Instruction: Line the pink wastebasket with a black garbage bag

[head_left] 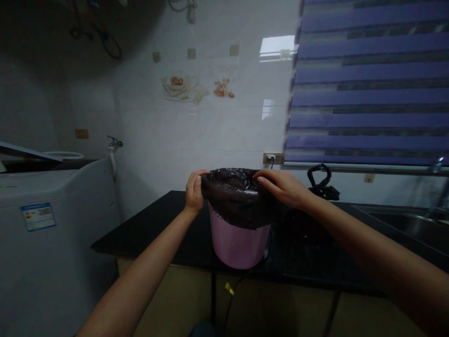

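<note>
A pink bin stands upright on the black countertop, near its front edge. Its rim is covered by a black plastic bag, which folds down over the outside and hangs lower at the front right. My left hand grips the bag at the left side of the rim, fingers bent over the edge. On the right side of the rim, my right hand holds the bag with its fingers on the edge and thumb alongside. The bottom of the bin's inside is hidden.
A tied black bag stands just right of the bin. Farther right is a sink. A washing machine stands at the left, its lid raised. A cable with a yellow tag hangs before the cabinets.
</note>
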Action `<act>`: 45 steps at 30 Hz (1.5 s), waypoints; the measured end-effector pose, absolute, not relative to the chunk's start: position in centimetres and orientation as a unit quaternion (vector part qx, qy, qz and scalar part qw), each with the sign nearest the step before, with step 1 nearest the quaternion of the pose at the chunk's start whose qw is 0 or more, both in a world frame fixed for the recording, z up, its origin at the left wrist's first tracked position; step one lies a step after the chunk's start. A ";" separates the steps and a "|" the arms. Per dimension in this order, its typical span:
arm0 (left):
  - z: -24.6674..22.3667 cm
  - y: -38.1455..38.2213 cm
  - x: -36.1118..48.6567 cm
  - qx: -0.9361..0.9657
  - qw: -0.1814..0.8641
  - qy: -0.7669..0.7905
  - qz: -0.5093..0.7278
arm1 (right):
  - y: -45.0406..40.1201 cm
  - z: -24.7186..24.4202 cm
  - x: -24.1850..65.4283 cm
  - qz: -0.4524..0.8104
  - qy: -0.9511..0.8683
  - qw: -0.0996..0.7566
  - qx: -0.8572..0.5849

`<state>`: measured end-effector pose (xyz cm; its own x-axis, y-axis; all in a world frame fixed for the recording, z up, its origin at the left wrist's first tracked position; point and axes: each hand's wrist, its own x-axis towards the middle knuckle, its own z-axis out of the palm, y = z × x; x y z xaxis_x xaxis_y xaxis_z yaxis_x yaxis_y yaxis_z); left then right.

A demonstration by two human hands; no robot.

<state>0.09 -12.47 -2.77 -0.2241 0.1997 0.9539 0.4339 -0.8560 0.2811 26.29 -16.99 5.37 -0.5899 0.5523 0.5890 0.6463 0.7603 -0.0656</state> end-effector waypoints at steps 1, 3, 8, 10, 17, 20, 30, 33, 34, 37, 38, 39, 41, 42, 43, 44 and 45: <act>-2.9 -12.3 0.0 -0.612 0.077 -0.260 -0.743 | -16.5 5.0 26.8 -0.081 -0.875 0.333 -0.343; -3.3 -11.9 0.0 -0.608 0.071 -0.264 -0.745 | -15.4 4.2 28.0 -0.082 -0.846 0.391 -0.354; -4.1 -11.4 0.2 -0.613 0.055 -0.262 -0.743 | -12.4 2.7 30.6 -0.052 -0.775 0.505 -0.377; -4.2 -11.4 0.3 -0.617 0.045 -0.265 -0.740 | -11.5 2.2 31.1 -0.021 -0.753 0.522 -0.400; -4.5 -11.5 0.9 -0.618 0.021 -0.264 -0.740 | -10.5 -0.1 30.9 0.148 -0.727 0.495 -0.452; -4.5 -11.6 1.0 -0.612 0.012 -0.261 -0.746 | -10.7 -0.4 30.6 0.174 -0.723 0.497 -0.447; -4.3 -11.2 -0.4 -0.512 -0.077 -0.320 -0.793 | -11.9 1.2 31.1 0.302 -0.608 0.536 -0.502; -3.7 -10.8 -1.4 -0.454 -0.142 -0.389 -0.789 | -11.4 1.7 31.6 0.351 -0.580 0.523 -0.517; -3.5 -10.8 -1.6 -0.453 -0.179 -0.405 -0.774 | -11.2 1.9 31.7 0.368 -0.569 0.517 -0.523; -2.8 -11.0 -2.2 -0.475 -0.246 -0.423 -0.732 | -11.0 2.5 31.8 0.413 -0.549 0.500 -0.528; -2.5 -11.2 -2.4 -0.482 -0.258 -0.426 -0.721 | -11.0 2.7 31.7 0.423 -0.549 0.494 -0.524; -2.3 -11.3 -2.5 -0.486 -0.270 -0.430 -0.711 | -11.0 2.9 31.7 0.429 -0.550 0.491 -0.522; -1.9 -11.7 -2.8 -0.492 -0.291 -0.440 -0.692 | -11.1 3.2 31.7 0.433 -0.546 0.489 -0.525; -1.7 -11.9 -2.9 -0.494 -0.300 -0.447 -0.683 | -11.1 3.3 31.6 0.434 -0.544 0.488 -0.527; -1.5 -12.0 -3.0 -0.495 -0.309 -0.454 -0.673 | -11.1 3.3 31.7 0.433 -0.541 0.485 -0.533; -1.4 -12.1 -3.1 -0.495 -0.318 -0.462 -0.663 | -11.0 3.3 31.7 0.429 -0.540 0.481 -0.541; -1.2 -12.2 -3.2 -0.495 -0.328 -0.471 -0.653 | -10.9 3.3 31.8 0.421 -0.544 0.475 -0.549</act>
